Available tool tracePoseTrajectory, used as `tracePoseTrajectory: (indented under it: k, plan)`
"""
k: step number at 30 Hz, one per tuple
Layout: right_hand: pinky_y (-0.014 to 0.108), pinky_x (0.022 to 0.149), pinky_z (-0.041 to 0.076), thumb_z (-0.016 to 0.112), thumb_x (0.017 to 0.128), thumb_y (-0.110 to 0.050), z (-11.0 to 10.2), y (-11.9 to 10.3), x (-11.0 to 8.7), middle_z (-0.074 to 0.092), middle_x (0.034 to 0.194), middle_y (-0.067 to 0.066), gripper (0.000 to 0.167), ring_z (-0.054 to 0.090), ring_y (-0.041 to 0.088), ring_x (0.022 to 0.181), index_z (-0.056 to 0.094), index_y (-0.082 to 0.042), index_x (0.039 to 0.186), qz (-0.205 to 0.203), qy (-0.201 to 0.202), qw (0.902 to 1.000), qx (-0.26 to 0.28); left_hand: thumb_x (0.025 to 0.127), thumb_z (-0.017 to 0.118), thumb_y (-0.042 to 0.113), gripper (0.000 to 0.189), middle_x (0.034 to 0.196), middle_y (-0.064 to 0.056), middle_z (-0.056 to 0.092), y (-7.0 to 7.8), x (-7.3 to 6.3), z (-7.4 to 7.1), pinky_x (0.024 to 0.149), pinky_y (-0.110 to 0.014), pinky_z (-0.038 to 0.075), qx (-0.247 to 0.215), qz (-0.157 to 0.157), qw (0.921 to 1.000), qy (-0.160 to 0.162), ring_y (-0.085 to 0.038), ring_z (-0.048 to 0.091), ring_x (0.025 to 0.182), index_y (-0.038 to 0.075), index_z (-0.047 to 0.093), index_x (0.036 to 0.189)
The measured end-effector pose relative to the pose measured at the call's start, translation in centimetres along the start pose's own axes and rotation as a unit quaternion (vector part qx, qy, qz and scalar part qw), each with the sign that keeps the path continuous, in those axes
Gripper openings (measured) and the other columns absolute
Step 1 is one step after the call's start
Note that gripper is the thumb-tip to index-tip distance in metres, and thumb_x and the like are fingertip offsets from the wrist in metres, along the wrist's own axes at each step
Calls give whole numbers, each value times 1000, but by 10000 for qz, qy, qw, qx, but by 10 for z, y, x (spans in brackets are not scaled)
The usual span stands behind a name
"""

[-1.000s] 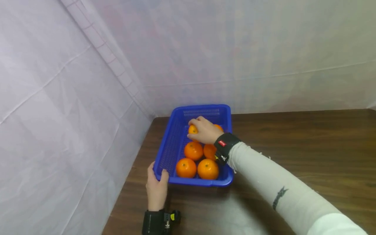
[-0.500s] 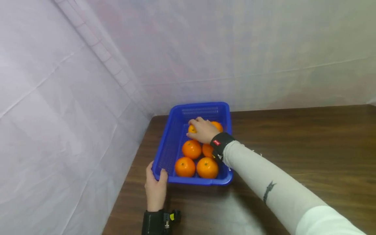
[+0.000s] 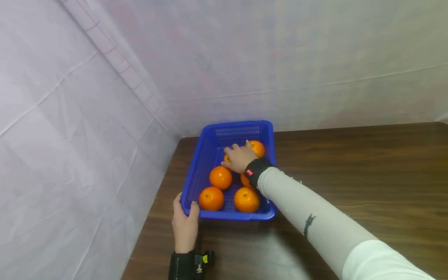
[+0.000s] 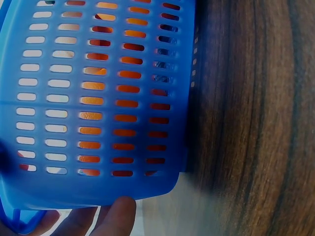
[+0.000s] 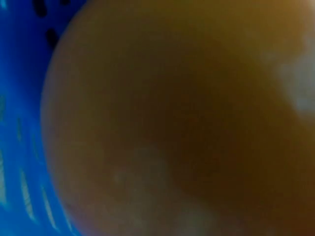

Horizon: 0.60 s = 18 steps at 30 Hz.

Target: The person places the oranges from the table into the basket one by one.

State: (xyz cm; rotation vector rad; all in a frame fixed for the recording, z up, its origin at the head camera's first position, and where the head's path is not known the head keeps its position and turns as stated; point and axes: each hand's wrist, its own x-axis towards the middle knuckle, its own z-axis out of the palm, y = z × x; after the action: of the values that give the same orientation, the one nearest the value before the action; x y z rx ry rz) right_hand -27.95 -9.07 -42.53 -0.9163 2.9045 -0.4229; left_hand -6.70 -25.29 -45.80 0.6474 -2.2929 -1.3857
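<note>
A blue perforated plastic basket [image 3: 192, 171] stands on the table with several oranges in it. My left hand [image 3: 185, 229] grips its near left corner; in the left wrist view, fingers [image 4: 118, 216] curl at the basket wall. My right hand [image 3: 239, 158] reaches inside, its fingers curved over an orange [image 3: 226, 158] that is mostly hidden beneath them. Beside that hand, toward the back, lies another orange [image 3: 257, 149]. Nearer me are a middle orange [image 3: 220, 177], a front left orange [image 3: 211, 198] and a front right orange [image 3: 247, 200]. An orange surface [image 5: 172, 123] fills the blurred right wrist view.
The dark wooden table [image 3: 350, 167] extends far to the right of the basket. White sheeting [image 3: 280, 70] hangs behind it, and more sheeting [image 3: 70, 155] closes off the left side. My right forearm crosses the basket's right rim.
The middle and front left oranges have shifted left in the basket, away from the front right one. My right hand's fingers have spread more over its orange. The left hand keeps its hold.
</note>
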Motion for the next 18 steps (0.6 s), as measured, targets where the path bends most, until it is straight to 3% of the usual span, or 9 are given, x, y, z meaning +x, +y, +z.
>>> tracePoseTrajectory:
  k: [8,18]
  plan:
    - [64,124,10,47,104,-48,12,-2,-5,56,144,14,49,56,39,131,54,-20,144,15,-87,9986,-529,98,60,28,54,133,-16,65,-3,-7,1,97,-45,47,87,-13,10000,35,-29,63,113,17,43,148]
    - [64,124,11,44,104,-51,8,-9,-9,47,153,14,53,42,38,143,49,-24,150,13,-124,9994,-329,98,60,27,55,136,-17,63,-6,-8,-1,100,-50,47,125,-88,9998,108,-31,62,116,15,42,149]
